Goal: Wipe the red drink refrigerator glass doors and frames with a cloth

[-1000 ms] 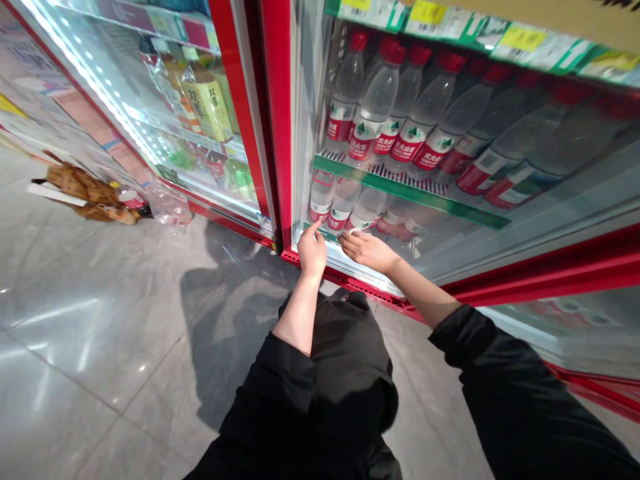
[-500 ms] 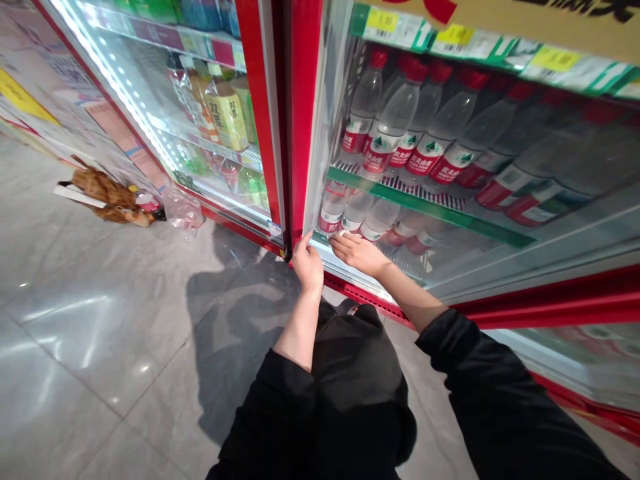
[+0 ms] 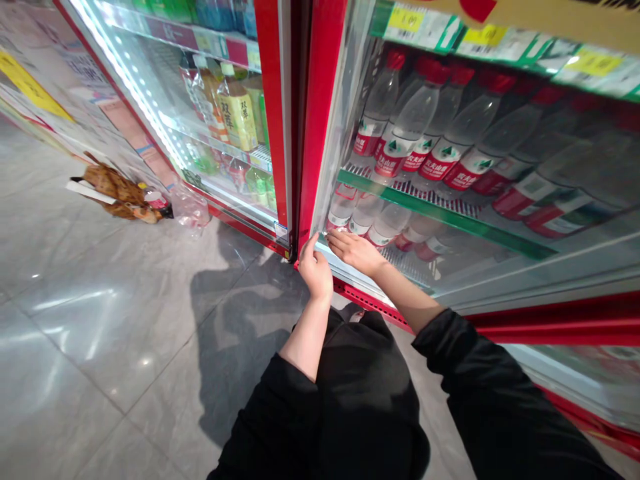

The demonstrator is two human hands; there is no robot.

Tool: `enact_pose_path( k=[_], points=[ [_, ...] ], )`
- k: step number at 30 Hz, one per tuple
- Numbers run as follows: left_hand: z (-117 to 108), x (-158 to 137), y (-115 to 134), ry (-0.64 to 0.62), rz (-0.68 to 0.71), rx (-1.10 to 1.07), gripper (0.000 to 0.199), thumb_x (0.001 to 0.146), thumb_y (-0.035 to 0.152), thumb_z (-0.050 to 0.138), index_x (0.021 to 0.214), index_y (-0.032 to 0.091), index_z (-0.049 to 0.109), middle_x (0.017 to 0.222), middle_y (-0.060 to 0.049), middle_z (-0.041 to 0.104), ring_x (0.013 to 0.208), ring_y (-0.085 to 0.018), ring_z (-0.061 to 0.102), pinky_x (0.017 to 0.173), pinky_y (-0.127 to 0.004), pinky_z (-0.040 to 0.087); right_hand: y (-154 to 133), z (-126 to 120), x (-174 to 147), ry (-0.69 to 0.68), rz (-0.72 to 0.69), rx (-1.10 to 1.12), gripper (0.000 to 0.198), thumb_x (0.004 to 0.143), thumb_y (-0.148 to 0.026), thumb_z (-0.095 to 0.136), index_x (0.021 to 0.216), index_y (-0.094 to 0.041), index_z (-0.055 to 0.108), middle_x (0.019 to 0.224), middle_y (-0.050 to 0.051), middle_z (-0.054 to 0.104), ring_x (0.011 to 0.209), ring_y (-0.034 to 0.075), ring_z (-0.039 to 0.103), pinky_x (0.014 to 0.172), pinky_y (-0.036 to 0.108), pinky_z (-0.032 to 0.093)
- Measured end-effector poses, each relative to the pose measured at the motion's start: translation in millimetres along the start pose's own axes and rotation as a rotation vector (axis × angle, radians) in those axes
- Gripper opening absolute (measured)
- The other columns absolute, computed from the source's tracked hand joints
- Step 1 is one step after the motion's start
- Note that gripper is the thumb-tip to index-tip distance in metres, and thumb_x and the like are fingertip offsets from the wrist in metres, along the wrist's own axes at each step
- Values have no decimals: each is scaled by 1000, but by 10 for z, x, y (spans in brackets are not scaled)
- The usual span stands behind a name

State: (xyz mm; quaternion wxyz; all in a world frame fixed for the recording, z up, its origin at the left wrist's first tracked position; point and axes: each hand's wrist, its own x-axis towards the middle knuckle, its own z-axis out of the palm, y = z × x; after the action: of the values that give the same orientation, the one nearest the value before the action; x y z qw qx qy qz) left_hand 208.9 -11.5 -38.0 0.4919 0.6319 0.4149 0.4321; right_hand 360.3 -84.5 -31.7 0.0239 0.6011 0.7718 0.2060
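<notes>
At the lower left corner of the right cooler's glass door [image 3: 333, 257], my two hands are close together. My right hand [image 3: 356, 253] has its fingers drawn together near the glass, with a small white thing [image 3: 342, 230] showing at the fingertips. What that thing is, I cannot make out. Just left of it, my left hand [image 3: 317, 270] is raised beside the red frame, index finger extended and thumb apart; its other fingers are partly hidden. Behind the glass, red-labelled water bottles [image 3: 393, 150] fill the upper shelf, and more bottles [image 3: 367, 210] stand below.
A second cooler [image 3: 273, 127] with drinks adjoins on the left. On the grey tiled floor [image 3: 150, 320] by the wall lie a brown bag [image 3: 113, 187], a dark-drink bottle [image 3: 157, 200] and a clear plastic bag [image 3: 190, 210]. My knees are close to the cooler's red base.
The view has shifted, so the coolers appear further right. My right hand has moved slightly left along the door, closer to my left hand, which stays by the frame.
</notes>
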Motion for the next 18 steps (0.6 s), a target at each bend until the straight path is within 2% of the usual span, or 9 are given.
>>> enact_pose_path(
  k=[2,5,9,15,18],
  points=[
    [-20,-9,-7,13,-9,10,58,93,-4,45,129,23,80,136,-8,81,134,-21,73,125,-38,51,-19,40,49,-19,-23,-12,32,105,-4,55,129,-6,77,142,21,76,147,28,63,119,45,58],
    [-34,-7,-21,36,-1,28,58,93,-5,45,127,24,81,134,-7,82,131,-20,75,122,-36,53,-13,7,-112,-31,-114,-34,31,105,-3,55,125,-3,78,136,21,79,143,28,67,117,43,59],
    [-18,6,-18,57,-3,41,58,92,-7,45,124,23,82,136,-8,81,130,-20,76,121,-36,54,39,-90,-248,-11,-145,-65,33,106,-5,54,130,-1,76,142,21,76,144,30,66,113,42,62],
    [6,-8,-13,119,-7,37,61,89,-9,44,126,22,82,133,-8,82,130,-21,75,120,-35,55,19,46,372,25,11,45,40,105,-3,51,139,-2,72,146,25,73,153,33,57,119,50,58],
    [-10,-4,-28,148,-25,50,63,89,-9,43,128,23,81,136,-7,81,132,-20,74,118,-34,55,-37,170,456,-23,-12,73,38,104,-2,51,133,-4,76,141,24,76,151,32,60,116,48,61]
  ],
)
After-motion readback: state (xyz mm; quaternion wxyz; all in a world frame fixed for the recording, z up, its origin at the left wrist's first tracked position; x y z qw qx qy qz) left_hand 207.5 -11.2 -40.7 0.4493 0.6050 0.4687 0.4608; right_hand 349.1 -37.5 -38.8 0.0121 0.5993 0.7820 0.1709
